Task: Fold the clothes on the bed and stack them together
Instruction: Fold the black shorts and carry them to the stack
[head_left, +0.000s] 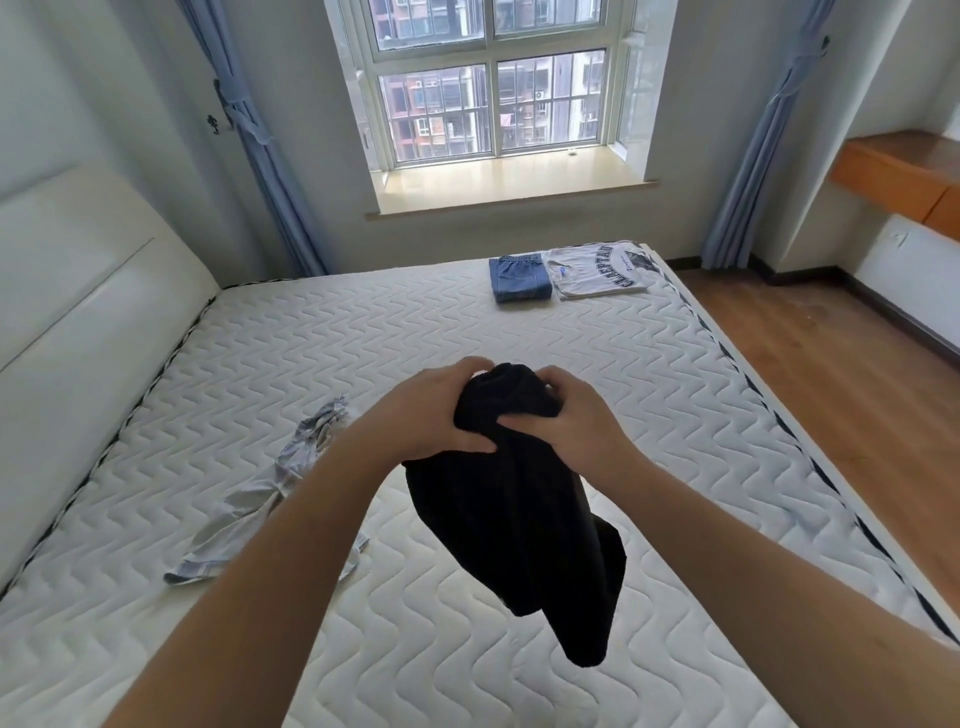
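Currently, head view: black garment (514, 519) held up bunched over the bed (311, 332), fold not yet begun.

Left hand (431, 410) and right hand (566, 415) both clutch its top edge, rest hanging free. Crumpled light shirt (249, 499) lies unfolded at left; folded jeans (519, 278) and folded white T-shirt (597, 270) sit side by side at far edge, not stacked. Next likely: find corners, spread garment flat on mattress.
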